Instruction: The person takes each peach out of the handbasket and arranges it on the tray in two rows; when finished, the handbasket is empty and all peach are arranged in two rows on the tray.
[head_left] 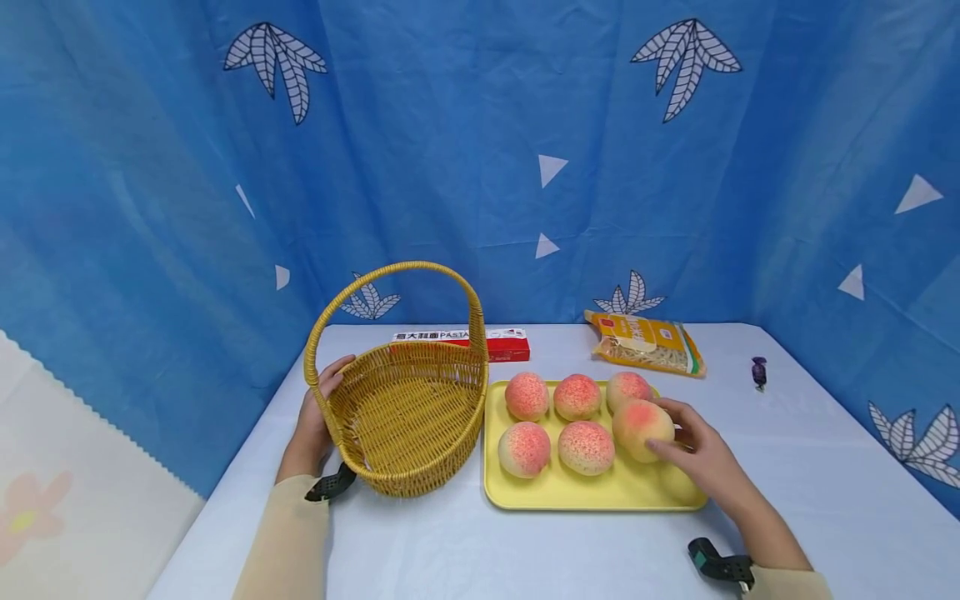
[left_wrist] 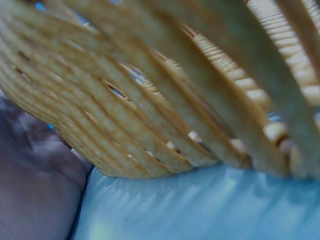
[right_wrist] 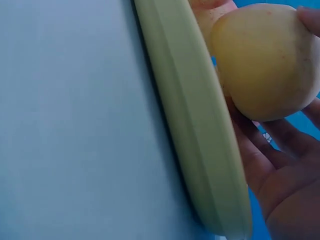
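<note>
My right hand grips a peach between thumb and fingers, above the right part of a yellow tray. In the right wrist view, that peach shows its pale yellow side beside the tray's edge. Several other pink-and-cream peaches sit in two rows on the tray. To the left stands a woven basket with a tall arched handle; nothing lies inside. My left hand rests along its outer left side, fingers extended. The left wrist view shows the palm beside the basket's slatted wall.
Behind the basket lies a red and white pasta box. An orange bag of noodles lies behind the tray. A small purple wrapped candy is at the far right. Blue curtains enclose the white table at the back and sides.
</note>
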